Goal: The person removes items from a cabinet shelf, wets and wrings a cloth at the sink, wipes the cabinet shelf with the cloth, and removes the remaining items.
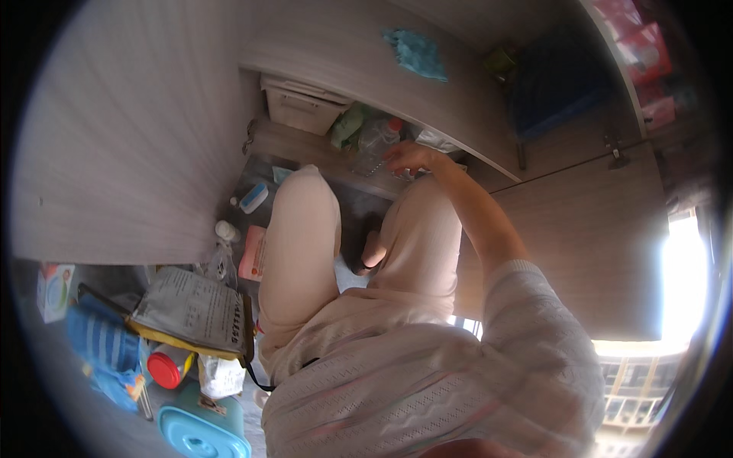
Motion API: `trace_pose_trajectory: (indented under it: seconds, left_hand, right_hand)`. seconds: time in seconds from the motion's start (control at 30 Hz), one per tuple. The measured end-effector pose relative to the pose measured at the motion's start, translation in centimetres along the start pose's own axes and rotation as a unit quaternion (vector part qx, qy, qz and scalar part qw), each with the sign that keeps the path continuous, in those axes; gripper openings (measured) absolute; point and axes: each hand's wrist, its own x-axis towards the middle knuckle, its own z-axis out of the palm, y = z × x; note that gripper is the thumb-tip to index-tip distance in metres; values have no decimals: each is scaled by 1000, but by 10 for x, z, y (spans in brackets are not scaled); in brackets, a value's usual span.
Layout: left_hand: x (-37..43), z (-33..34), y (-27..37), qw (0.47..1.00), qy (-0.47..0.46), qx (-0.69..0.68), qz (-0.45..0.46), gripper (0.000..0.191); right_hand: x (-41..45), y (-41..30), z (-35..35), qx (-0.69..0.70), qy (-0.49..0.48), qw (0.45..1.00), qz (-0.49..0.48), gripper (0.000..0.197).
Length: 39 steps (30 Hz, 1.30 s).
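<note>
My right hand reaches into the low shelf of an open wooden cabinet, fingers bent downward. A clear plastic bottle with a red cap lies just beyond the fingers. By the fingertips there is clear plastic with a beaded-looking edge; whether I grip it is not plain. Left of the bottle is a crumpled green plastic bag, and behind my wrist a silvery wrapped item. A lidded beige storage box fills the shelf's left end. My left hand is out of view.
A blue cloth lies on the upper shelf. Cabinet doors stand at left and right. The floor at left holds a printed package, a red-lidded jar, a pink packet and a lidded light-blue bin.
</note>
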Motion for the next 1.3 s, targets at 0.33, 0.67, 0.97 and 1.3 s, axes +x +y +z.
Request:
trace_pose_trajectory:
  seconds: [0.33,0.67,0.97,1.3]
  left_hand:
    - [-106,-182,200,952,-93,87,279,27]
    - [-190,-285,511,766,137,-45,626,23]
    - [-251,-301,705,633,-135,-407,645,16]
    - [-225,-288,741,647,-141,-428,616,28]
  right_hand:
    - [-43,42,-35,362,17,918,-164,47]
    - [-62,119,-180,422,345,836,-68,45]
    - [24,257,-354,242,651,720,11,62]
    - [60,322,-462,-88,696,713,12,69]
